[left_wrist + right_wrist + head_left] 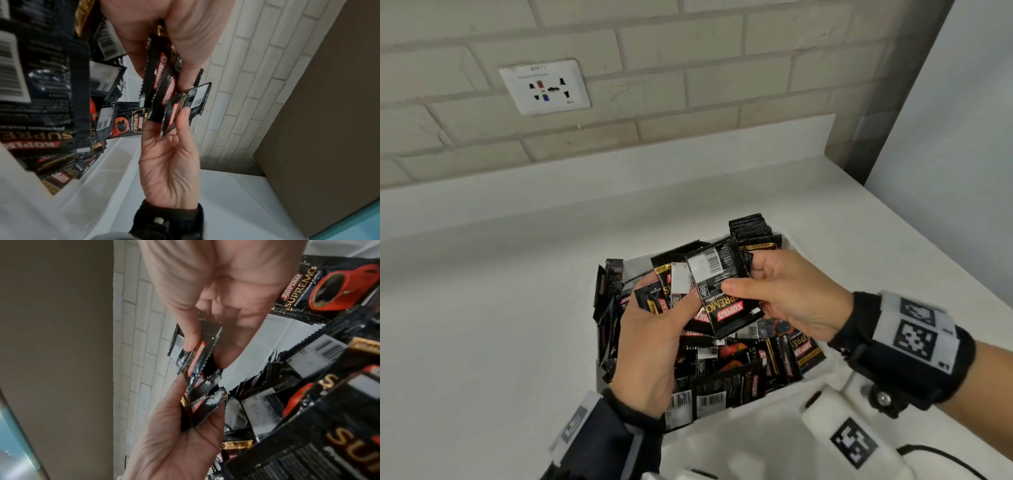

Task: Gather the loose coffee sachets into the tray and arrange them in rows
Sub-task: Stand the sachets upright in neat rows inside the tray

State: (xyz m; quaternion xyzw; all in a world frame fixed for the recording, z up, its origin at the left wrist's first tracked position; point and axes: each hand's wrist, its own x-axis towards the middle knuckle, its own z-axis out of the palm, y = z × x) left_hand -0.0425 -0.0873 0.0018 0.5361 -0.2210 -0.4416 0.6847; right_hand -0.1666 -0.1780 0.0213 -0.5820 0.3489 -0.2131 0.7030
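Over the white tray (796, 245) on the white table (500, 325), both hands are up and working the same bunch of black coffee sachets.

- Left hand (650, 342): fingers curled round a small fan of sachets (671, 291), thumb on top, palm toward the camera. The left wrist view shows the fan pinched edge-on between thumb and fingers (162, 78).
- Right hand (787, 298): thumb and fingers pinch one sachet (726, 291), back face up with a barcode at its far end and the red brand strip at its near end. That sachet overlaps the left hand's fan and touches it. In the right wrist view the thumb (191, 337) presses on that sachet's face.
- Tray: holds a loose heap of sachets (739, 370), mixed faces up, some barcode side, some printed side, lying at all angles. A few stand on edge along the tray's left wall (606, 291). At the far right corner a tight upright stack (750, 228) sits in an ordered row, serrated tops showing.
- Some sachets at the near edge (705, 397) hang over the tray rim onto the white surface in front.

Background: pale brick wall (688, 85) with a white socket plate (544, 87) on it, well apart from the tray. Black wrist straps with printed marker tags on both wrists; white camera housing (839, 428) near the right wrist.
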